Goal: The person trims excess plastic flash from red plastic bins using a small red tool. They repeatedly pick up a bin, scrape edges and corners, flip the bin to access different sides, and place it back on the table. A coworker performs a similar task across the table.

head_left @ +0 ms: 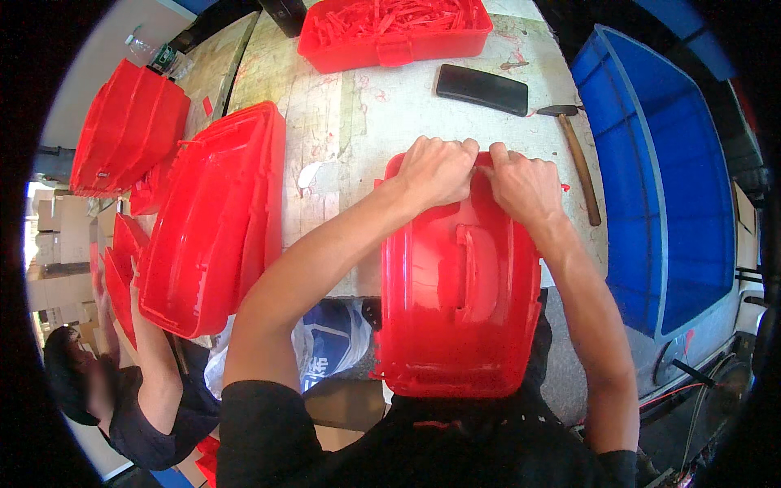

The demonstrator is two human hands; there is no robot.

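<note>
A red plastic toolbox lid [439, 325] with a raised handle along its middle lies in front of me, its near end against my body and its far end over the table edge. At that far end, my left hand [439, 169] is closed with the thumb side toward the middle. Right beside it, my right hand [525, 185] is closed on the same rim, thumb pressed down. The fingertips of both are partly hidden under the rim, and I cannot make out any small part between them.
Ahead, a red tray [394, 50] holds many thin red pieces. Near it lie a black phone [482, 89] and a hammer [579, 167]. A large blue bin [651, 187] stands right. Stacked red shells [211, 220] and red boxes [126, 130] are left, beside another person [154, 398].
</note>
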